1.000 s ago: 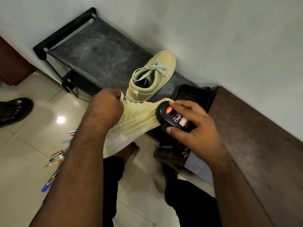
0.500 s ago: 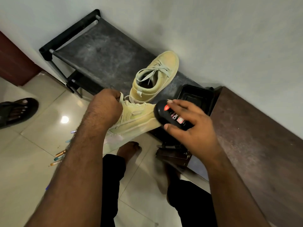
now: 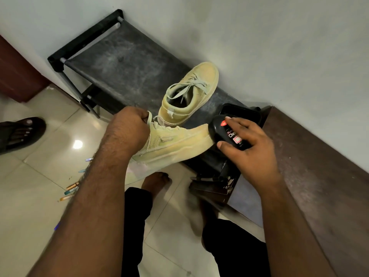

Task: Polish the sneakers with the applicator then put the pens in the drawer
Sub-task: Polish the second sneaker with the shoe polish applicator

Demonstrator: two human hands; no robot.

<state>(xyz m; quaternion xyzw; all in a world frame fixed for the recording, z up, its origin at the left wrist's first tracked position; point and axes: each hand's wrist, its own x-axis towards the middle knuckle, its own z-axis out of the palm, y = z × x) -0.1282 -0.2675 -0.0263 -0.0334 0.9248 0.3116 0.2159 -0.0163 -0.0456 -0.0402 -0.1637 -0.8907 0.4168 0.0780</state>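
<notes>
With your left hand gripping the heel of the raised sneaker and your right hand's fingers curled around the applicator at its toe, pressing hard could twist the shoe loose, I'd judge.

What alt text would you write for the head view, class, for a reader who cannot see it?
A person's left hand grips a pale yellow suede sneaker while the right hand presses a black oval polish applicator on its toe. The second matching sneaker sits on a black fabric rack; coloured pens lie on the tiled floor.
</notes>
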